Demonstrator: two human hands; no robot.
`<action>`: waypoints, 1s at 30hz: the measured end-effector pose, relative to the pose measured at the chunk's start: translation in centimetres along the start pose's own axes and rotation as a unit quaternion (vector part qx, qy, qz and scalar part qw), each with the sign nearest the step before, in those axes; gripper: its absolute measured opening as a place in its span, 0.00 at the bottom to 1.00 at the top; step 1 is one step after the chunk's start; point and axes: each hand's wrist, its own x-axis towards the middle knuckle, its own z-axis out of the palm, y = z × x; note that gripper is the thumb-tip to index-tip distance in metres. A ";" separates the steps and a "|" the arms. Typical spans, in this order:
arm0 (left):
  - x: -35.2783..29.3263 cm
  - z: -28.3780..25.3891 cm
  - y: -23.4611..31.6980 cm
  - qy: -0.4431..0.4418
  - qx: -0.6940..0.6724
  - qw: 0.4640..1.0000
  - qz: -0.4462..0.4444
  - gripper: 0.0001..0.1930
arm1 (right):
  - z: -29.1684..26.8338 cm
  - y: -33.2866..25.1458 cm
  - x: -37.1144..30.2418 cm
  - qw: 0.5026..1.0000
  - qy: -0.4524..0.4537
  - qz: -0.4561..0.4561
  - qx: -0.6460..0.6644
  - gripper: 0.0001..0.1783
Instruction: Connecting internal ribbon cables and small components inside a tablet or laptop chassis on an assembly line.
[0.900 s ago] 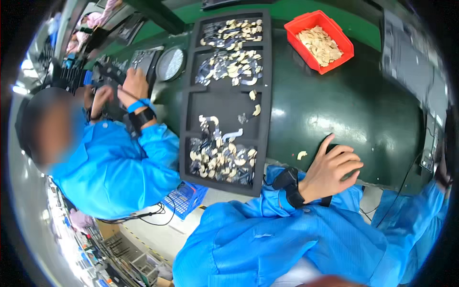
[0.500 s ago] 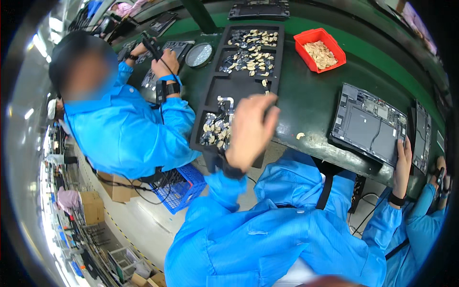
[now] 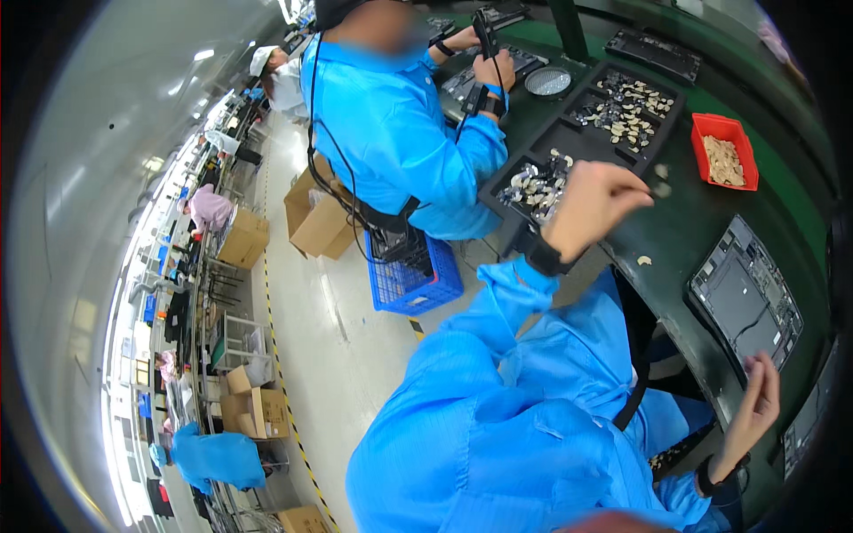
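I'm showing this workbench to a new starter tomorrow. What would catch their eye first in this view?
Probably the left hand, raised over the near end of the long black parts tray, pinching a small pale piece. Next, the bright red bin of pale parts at the far right of the green bench, and the opened dark device by the right hand. A co-worker in a blue coat works beside the tray.

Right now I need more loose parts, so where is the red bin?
In the head view the red bin sits far right on the green bench, just right of the black compartment tray and beyond the open device panel.
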 end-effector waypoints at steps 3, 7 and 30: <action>-4.8 4.2 6.5 -0.077 -0.197 0.977 -0.028 0.09 | 5.2 -3.7 -1.1 0.996 -0.030 -0.035 0.071 0.19; -10.8 9.1 9.4 -0.076 -0.332 0.935 -0.100 0.09 | 8.8 -6.3 -1.9 0.992 -0.069 -0.069 0.083 0.17; -10.0 6.1 7.5 -0.065 -0.171 0.976 0.116 0.11 | 12.4 -8.2 -5.7 0.994 0.016 -0.094 0.046 0.17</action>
